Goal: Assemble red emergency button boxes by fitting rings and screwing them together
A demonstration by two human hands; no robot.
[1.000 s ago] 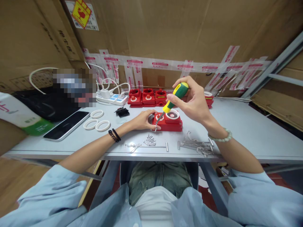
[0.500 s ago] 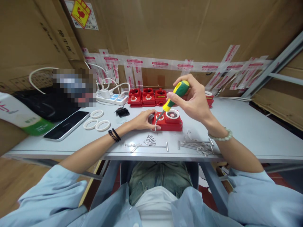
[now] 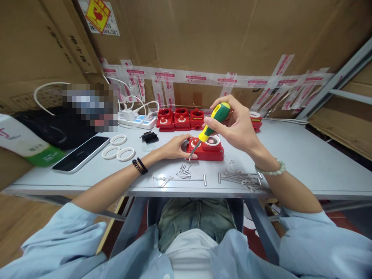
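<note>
My right hand (image 3: 236, 126) is wrapped round the green and yellow handle of a screwdriver (image 3: 216, 119), which slants down to the left. Its tip is at the front left corner of a red box (image 3: 212, 155) with a white ring (image 3: 211, 140) on top. Gripping that box by its left end is my left hand (image 3: 177, 147), fingers behind and thumb in front. Several silver screws (image 3: 183, 172) lie in a loose pile on the table just in front, one of them apart near the screwdriver tip.
Metal T-shaped rods with white cords (image 3: 241, 179) lie along the front edge. At the left are several white rings (image 3: 126, 154), a phone (image 3: 81, 155) and black pieces (image 3: 149, 136). More red boxes (image 3: 182, 120) and a power strip (image 3: 139, 121) line the cardboard at the back.
The screwdriver and my right hand have shifted slightly down and left. A screw that was at the tip now seems to lie on the table beside the pile. My left hand stays put.
</note>
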